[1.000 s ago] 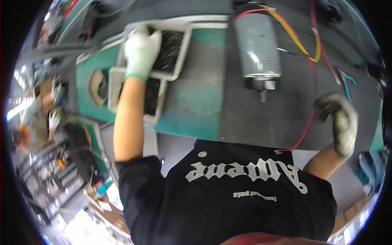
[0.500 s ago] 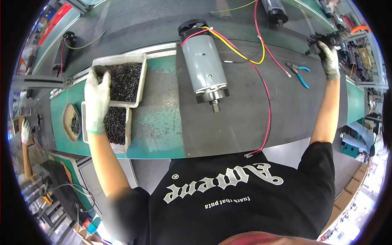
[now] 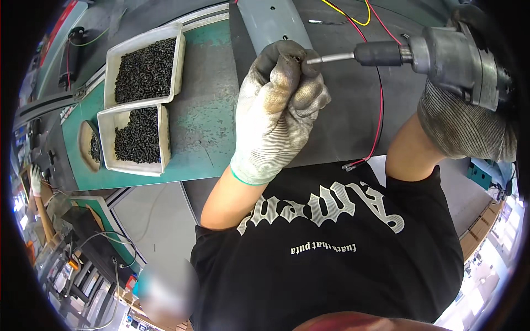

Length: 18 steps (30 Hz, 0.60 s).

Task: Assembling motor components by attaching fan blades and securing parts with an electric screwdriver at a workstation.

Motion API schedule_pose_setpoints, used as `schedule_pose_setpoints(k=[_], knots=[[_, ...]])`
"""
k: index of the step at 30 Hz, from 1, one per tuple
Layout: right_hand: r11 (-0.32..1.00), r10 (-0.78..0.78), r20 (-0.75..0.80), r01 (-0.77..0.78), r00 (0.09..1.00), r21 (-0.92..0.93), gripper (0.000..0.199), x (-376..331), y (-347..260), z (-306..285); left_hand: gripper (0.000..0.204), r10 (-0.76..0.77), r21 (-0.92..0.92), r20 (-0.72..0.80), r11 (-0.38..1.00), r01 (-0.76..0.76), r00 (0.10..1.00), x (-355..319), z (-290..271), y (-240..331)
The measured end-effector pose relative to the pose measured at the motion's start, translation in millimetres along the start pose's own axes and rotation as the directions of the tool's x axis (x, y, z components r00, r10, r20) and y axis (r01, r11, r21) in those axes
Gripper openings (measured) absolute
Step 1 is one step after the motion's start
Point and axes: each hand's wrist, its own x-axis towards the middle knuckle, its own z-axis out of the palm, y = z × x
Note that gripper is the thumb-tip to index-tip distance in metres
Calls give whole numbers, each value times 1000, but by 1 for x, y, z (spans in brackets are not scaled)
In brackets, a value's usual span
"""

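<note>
My left hand [image 3: 279, 105], in a white glove with grey, dirty fingertips, is closed in a pinch on a small black screw [image 3: 298, 58], mostly hidden by the fingers. The bit of a power screwdriver [image 3: 458, 63] points leftward and meets those fingertips. My gloved right hand [image 3: 469, 121] is wrapped round the tool's body at the right edge; part of its grip is hidden. Just beyond my left hand lies a grey cylindrical motor [image 3: 273, 22], with small holes in its side and its near end covered by the hand.
Left on the bench stand two white trays [image 3: 178, 66] [image 3: 164, 138] of small black screws and a shallow dish [image 3: 84, 146] with black pieces. Red and black wires [image 3: 381, 110] trail to the bench's near edge. Another person's gloved hand [image 3: 36, 179] shows far left.
My left hand has come from the far tray to the middle with a screw. My right hand has brought the power screwdriver in from the far right. The view has shifted.
</note>
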Motion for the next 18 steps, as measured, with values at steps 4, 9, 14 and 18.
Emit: schedule_pose_setpoints(k=[4, 9, 14, 18], knots=[[991, 89, 82, -97, 993, 95, 36, -4, -5, -4, 25, 3, 17, -62, 1000, -2, 998, -4, 5, -1], [945, 221, 195, -260, 956, 201, 34, -13, -1, 0, 22, 77, 403, -384, 910, 92, 920, -24, 17, -3], [858, 358, 293, -436, 887, 271, 32, -20, 4, -3, 37, -495, -197, -221, 867, 458, 840, -46, 6, -12], [766, 439, 372, -557, 818, 321, 30, -37, 28, 14, 29, -475, -312, -488, 878, 362, 732, -57, 0, -27]])
